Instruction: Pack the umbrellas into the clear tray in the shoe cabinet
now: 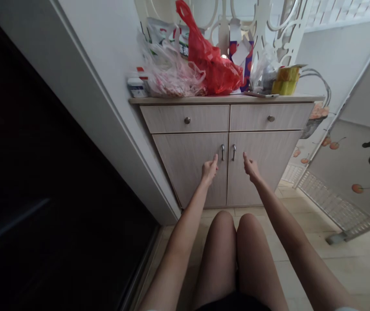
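Observation:
Both my arms reach forward over my knees toward a pale wood-grain cabinet (188,168). My left hand (210,169) is in front of the left door, fingers curled in and thumb pointing up, just short of the left door handle (222,152). Opposite it, my right hand (251,167) has the same curled shape with its thumb raised, a little to the right of the right door handle (234,152). Neither hand touches a handle, and nothing shows in either one. The two doors are closed, as are the left drawer (172,119) and right drawer (252,119) above.
On the cabinet top lie a red plastic bag (215,71), a clear plastic bag (175,75), a white tub (137,86), a purple box (246,56) and a yellow container (286,80). A dark door (42,172) stands left, a printed panel (349,172) right.

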Motion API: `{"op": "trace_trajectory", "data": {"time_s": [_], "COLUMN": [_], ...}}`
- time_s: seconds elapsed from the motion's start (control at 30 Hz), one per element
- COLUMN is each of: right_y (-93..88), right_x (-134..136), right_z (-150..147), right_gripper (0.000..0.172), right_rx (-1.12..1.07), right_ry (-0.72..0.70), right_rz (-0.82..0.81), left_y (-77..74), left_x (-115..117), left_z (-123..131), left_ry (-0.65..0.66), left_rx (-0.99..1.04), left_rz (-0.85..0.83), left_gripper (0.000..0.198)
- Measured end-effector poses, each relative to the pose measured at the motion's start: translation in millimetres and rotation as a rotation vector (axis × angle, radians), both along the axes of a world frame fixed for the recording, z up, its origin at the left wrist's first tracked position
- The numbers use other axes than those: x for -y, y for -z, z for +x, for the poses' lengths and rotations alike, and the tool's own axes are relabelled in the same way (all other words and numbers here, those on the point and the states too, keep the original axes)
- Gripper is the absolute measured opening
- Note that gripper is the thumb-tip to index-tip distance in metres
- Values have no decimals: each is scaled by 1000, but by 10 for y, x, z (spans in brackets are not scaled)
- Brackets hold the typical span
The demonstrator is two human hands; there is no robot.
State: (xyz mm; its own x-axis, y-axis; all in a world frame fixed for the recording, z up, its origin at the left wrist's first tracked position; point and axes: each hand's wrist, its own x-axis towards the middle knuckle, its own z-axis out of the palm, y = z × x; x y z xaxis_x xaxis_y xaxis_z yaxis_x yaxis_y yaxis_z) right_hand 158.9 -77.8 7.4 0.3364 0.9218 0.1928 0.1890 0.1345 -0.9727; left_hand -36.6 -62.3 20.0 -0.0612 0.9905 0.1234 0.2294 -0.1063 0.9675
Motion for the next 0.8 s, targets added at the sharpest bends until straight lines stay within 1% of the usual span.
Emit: {"op": "trace_trajectory", "data": {"time_s": [0.07, 0.17, 0.3, 0.43, 0.57, 0.8], "right_y": [-50, -126, -161, -135, -106, -57], "right_x": [116, 198, 217, 219, 229, 192], "right_z": [-18, -39, -55, -74, -88, -87], "right_gripper": [68, 70, 71, 72, 71, 71], "right_rx": [-161, -241, -223, -204, -191, -189], "right_ry": [-63, -134, -132, -104, -88, -63], "right_rz": [-56, -94, -119, -132, -141, -149], "left_y": [-16, -43, -42, 8, 59, 86], "left_x": [109, 178, 177, 157, 130, 91], "left_z": [-17, -10, 32, 65, 67, 74], "left_ry": [14, 20, 15, 8, -28, -43], "left_rx": [102, 175, 144, 80, 18, 17], "left_rz": [-18, -31, -64, -95, -124, -79], "left_gripper": [70, 75, 77, 77, 77, 76]}}
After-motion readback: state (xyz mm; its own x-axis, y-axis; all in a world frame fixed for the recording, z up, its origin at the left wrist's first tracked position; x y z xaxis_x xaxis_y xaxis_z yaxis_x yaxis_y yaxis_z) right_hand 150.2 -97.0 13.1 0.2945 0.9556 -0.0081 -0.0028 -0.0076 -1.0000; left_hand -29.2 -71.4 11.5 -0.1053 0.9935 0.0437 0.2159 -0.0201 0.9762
